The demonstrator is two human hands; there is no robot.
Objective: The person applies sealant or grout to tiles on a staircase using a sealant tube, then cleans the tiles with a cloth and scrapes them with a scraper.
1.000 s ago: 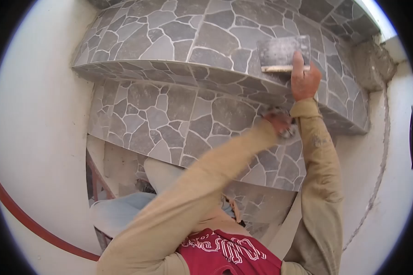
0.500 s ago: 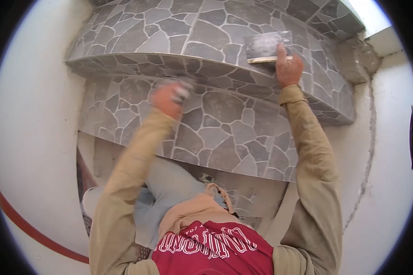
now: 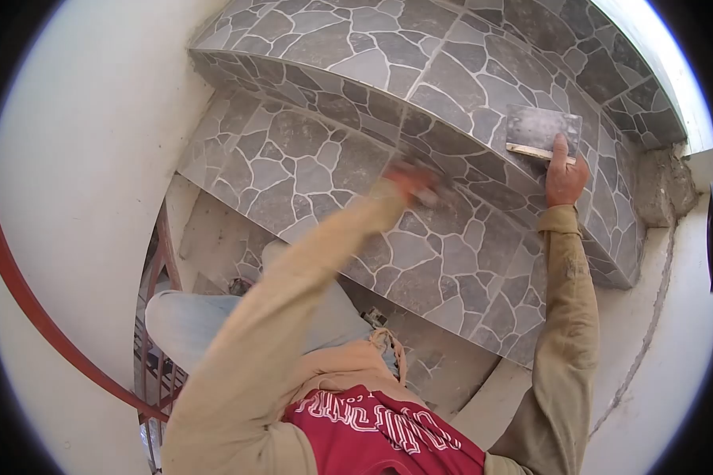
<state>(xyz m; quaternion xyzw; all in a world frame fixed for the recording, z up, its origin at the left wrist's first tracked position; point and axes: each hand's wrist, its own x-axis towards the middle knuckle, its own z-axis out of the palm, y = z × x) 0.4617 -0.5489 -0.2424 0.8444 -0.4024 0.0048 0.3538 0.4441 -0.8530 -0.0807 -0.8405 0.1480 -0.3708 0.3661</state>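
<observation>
My right hand grips a flat grey rectangular plate with a pale strip along its near edge. The thumb lies on top, and the plate is over the upper stone-patterned step near its right end. My left hand is smeared by motion where the step's riser meets the lower tread. A greyish blur shows at its fingers; whether that is a cloth, a sponge or something else I cannot make out.
A white wall rises on the left, with a red handrail along it. On the right are rough bare concrete and a cracked pale wall. My bent leg is below the lower tread.
The view has turned and shifted left, so the steps appear tilted. My left hand has moved right along the riser's foot. My right hand still holds the plate over the upper step.
</observation>
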